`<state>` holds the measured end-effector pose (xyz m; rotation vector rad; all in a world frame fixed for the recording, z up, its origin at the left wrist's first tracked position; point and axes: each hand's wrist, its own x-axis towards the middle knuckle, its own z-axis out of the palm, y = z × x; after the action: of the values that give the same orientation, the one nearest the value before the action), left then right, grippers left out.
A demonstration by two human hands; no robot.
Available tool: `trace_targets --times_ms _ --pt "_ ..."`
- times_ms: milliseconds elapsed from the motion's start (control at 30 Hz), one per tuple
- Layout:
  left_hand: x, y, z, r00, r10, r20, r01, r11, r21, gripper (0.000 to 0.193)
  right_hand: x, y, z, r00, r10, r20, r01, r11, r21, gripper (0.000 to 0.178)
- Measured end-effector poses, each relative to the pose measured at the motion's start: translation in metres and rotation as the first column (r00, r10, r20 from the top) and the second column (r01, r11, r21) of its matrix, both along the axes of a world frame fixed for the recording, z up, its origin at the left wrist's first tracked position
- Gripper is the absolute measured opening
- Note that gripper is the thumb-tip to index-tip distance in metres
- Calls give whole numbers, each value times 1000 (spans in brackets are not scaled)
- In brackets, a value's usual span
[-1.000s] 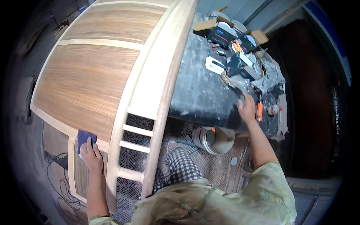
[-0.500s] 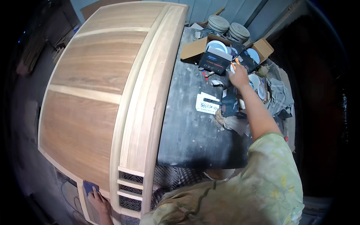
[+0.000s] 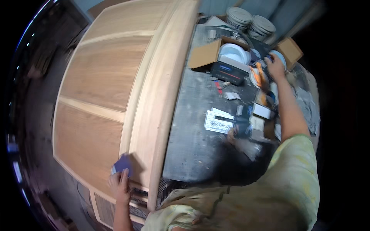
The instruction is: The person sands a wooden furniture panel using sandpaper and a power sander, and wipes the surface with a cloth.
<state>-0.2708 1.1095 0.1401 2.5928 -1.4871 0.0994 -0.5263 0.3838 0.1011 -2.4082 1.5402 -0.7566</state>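
Note:
My left hand (image 3: 120, 185) pinches a purple piece of sandpaper (image 3: 123, 164) between its fingers. It is over the lower right corner of a large wooden panel (image 3: 92, 134) with pale frame strips. My right hand (image 3: 276, 67) reaches to the far right of the dark table, at a box holding a pale round disc (image 3: 279, 57). Its fingers are blurred, and whether they grip anything I cannot make out. Left of that hand, an orange-handled tool (image 3: 259, 75), seemingly scissors, lies over a white disc.
An opened carton (image 3: 206, 56) of white discs stands on the dark table (image 3: 192, 146). Two pale buckets (image 3: 238, 17) are behind it. A written card (image 3: 219, 122) with a dark pen, crumpled plastic (image 3: 246, 147) and grey cloth (image 3: 306, 102) lie about.
My left hand has lifted the sandpaper up and right from the panel's lower edge. My right hand has moved off the orange-handled tool toward the box farther right. The view has shifted.

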Motion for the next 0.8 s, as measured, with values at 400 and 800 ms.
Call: trace_targets --times_ms 400,800 --pt "-66 -81 -83 972 -177 -155 166 983 -78 50 78 -289 -115 831 377 -410 -208 893 400 58" --pt "-69 -87 -92 973 -177 -145 166 982 -89 51 89 -197 13 733 262 -628 -352 936 -19 58"
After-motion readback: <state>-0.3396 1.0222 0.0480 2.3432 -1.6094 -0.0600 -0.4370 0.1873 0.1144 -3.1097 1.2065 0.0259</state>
